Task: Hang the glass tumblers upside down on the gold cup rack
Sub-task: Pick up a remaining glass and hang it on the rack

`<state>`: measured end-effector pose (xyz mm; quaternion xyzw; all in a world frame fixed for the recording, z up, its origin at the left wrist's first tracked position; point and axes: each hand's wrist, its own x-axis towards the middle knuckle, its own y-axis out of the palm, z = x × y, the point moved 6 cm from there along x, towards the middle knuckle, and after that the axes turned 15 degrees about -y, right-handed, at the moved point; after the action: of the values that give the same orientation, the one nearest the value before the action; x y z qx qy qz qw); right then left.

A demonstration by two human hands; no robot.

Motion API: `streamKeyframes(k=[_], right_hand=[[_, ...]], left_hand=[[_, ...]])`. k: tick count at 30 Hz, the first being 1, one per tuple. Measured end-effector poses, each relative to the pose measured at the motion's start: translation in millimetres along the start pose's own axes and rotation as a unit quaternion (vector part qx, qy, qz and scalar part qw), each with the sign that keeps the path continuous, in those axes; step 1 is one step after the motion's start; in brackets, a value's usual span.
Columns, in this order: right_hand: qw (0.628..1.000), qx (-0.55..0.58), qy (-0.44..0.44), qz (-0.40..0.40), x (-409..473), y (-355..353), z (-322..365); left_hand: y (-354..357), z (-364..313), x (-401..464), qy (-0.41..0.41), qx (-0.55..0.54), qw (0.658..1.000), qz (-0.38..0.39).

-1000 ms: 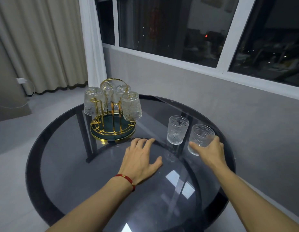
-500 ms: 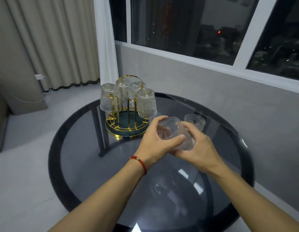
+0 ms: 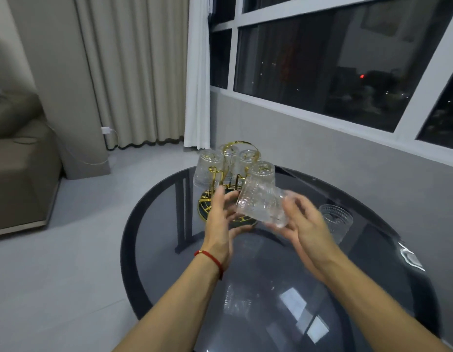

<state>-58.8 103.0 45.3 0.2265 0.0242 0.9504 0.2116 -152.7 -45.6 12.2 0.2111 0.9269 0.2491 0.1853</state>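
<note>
A clear patterned glass tumbler [image 3: 261, 205] lies on its side in the air between my hands, its mouth pointing left. My right hand [image 3: 305, 226] grips its base end. The fingers of my left hand [image 3: 220, 219] rest at its rim. Just behind stands the gold cup rack [image 3: 207, 200] with a dark round base, and several tumblers [image 3: 210, 168] hang upside down on its prongs. The held glass hides the rack's right front part. One more tumbler [image 3: 334, 222] stands upright on the table to the right of my right hand.
The round dark glass table [image 3: 149, 217] stands close to a grey wall under a window [image 3: 322, 59]. To the left are curtains [image 3: 129, 72], a beige sofa [image 3: 19, 168] and open floor.
My right hand took a tumbler off the table and brought it to my left hand. Both hands have since lifted it toward the rack and turned it sideways. My view has swung left.
</note>
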Motion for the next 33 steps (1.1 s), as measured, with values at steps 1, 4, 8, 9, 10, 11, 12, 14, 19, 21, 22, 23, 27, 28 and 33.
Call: streamKeyframes(k=[1,4,8,9,10,11,12,14,19,21,22,23,27,28,33], right_hand=[[0.998,-0.063,-0.029,-0.003,9.2,7.1,12.5],[0.96,-0.257,-0.102,0.035,37.8,31.0,46.1],[0.902,-0.379,-0.188,0.088,73.7,74.3,64.0],[0.886,-0.407,-0.194,0.11,81.8,86.3,61.4],[0.872,-0.43,-0.192,0.133,88.5,96.5,57.2],[0.859,-0.451,-0.185,0.157,94.9,106.2,50.7],[0.847,-0.468,-0.177,0.178,99.6,113.4,44.8],[0.83,-0.49,-0.164,0.21,107.5,125.9,31.7],[0.807,-0.521,-0.133,0.243,116.1,141.6,5.6],[0.803,-0.526,-0.119,0.253,116.9,143.4,-5.3],[0.8,-0.529,-0.114,0.258,116.5,143.5,-10.2],[0.796,-0.534,-0.11,0.263,116.0,142.8,-14.4],[0.784,-0.548,-0.116,0.267,115.9,138.4,-25.2],[0.785,-0.547,-0.119,0.265,116.6,138.1,-26.0],[0.762,-0.57,-0.144,0.269,114.6,136.5,-26.8]], left_hand=[[-13.7,-1.5,4.5,0.001,0.004,0.998,-0.067],[-42.1,-5.8,12.3,0.117,0.369,0.898,-0.21],[-61.7,35.1,34.5,0.133,0.723,0.666,-0.127],[-67.6,41.9,39.0,0.123,0.745,0.645,-0.119],[-72.1,46.2,41.7,0.115,0.757,0.632,-0.119],[-74.0,47.8,42.1,0.115,0.763,0.625,-0.122],[-73.6,48.7,41.5,0.12,0.764,0.621,-0.128],[-72.7,48.4,41.4,0.13,0.761,0.62,-0.137],[-74.8,47.8,40.9,0.138,0.756,0.624,-0.143],[-74.2,47.7,40.7,0.139,0.753,0.626,-0.145],[-73.8,47.8,40.5,0.138,0.753,0.626,-0.148],[-73.1,47.6,40.6,0.139,0.753,0.625,-0.149],[-72.6,47.1,40.9,0.139,0.751,0.626,-0.154],[-72.6,46.9,40.9,0.139,0.751,0.627,-0.154],[-72.4,46.9,41.2,0.138,0.753,0.625,-0.15]])
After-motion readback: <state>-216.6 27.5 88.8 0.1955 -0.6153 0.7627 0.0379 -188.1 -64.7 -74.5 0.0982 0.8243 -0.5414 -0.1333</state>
